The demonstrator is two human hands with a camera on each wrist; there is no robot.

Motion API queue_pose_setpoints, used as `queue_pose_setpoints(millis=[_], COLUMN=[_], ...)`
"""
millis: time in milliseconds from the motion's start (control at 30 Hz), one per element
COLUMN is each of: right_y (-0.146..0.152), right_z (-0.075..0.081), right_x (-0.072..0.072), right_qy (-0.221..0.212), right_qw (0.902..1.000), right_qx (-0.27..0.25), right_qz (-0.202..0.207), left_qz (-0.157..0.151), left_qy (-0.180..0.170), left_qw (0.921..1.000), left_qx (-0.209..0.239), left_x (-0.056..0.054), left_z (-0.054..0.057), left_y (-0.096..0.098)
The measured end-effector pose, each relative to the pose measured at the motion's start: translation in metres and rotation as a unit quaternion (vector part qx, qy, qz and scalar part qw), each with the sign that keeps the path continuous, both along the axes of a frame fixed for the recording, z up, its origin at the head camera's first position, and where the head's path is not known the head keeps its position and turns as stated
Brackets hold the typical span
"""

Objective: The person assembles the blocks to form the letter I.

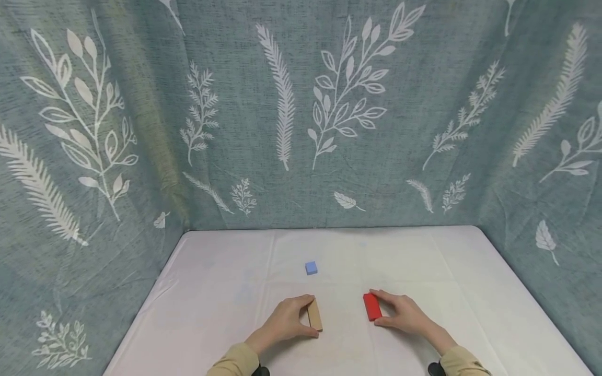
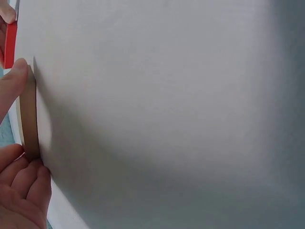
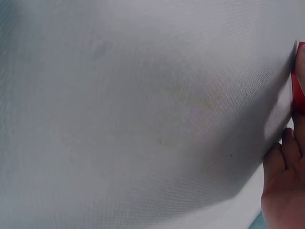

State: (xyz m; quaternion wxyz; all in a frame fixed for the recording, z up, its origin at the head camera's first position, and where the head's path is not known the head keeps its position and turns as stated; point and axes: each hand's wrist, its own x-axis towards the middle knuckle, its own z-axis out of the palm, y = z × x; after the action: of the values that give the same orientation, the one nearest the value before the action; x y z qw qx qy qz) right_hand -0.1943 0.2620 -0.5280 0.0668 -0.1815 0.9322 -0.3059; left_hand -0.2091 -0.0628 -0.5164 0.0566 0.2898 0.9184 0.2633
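A plain wooden block [image 1: 315, 315] lies on the white cloth, and my left hand [image 1: 285, 319] grips it by its two ends, thumb at the near end and fingers at the far end. To the right, a red block [image 1: 372, 307] is held the same way by my right hand [image 1: 405, 313]. In the left wrist view the wooden block [image 2: 29, 114] shows its long narrow side between thumb and fingers. Only a sliver of the red block [image 3: 299, 90] appears in the right wrist view. A small blue block [image 1: 311, 268] sits farther back, touched by neither hand.
White cloth [image 1: 226, 292] with fold creases covers the table. Blue-green curtains [image 1: 301, 198] with white leaf prints stand along the table's back, left and right edges.
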Motion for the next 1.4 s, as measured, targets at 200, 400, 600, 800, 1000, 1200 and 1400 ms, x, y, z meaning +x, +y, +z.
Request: queue_pose_setpoints(millis=[200, 400, 600, 800, 1000, 1200, 1400], right_y=[0.000, 0.001, -0.001, -0.002, -0.003, -0.005, -0.008], right_z=[-0.002, -0.001, -0.003, -0.003, -0.003, -0.002, 0.000], right_x=[-0.002, -0.003, -0.003, -0.002, -0.002, -0.001, 0.001], right_qy=[-0.007, -0.009, -0.008, -0.004, 0.000, -0.009, -0.020], right_qw=[1.0000, 0.9999, 0.9999, 0.9999, 0.9996, 0.9989, 0.9980], right_qx=[-0.002, -0.006, -0.004, -0.005, -0.009, -0.015, -0.023], right_qz=[-0.003, -0.005, -0.009, -0.014, -0.025, -0.044, -0.055], left_qz=[-0.011, -0.021, -0.026, -0.036, -0.040, -0.025, -0.018], left_qy=[-0.022, -0.023, -0.028, -0.026, -0.028, -0.067, -0.091], left_qw=[0.9997, 0.9995, 0.9993, 0.9990, 0.9981, 0.9958, 0.9931], left_qx=[-0.001, 0.004, 0.005, 0.011, 0.038, 0.058, 0.072], left_x=[-0.003, -0.004, -0.004, -0.006, -0.012, -0.016, -0.018], left_z=[0.000, 0.001, -0.001, -0.003, -0.006, -0.006, -0.007], left_y=[0.000, -0.002, -0.004, -0.006, -0.009, -0.010, -0.012])
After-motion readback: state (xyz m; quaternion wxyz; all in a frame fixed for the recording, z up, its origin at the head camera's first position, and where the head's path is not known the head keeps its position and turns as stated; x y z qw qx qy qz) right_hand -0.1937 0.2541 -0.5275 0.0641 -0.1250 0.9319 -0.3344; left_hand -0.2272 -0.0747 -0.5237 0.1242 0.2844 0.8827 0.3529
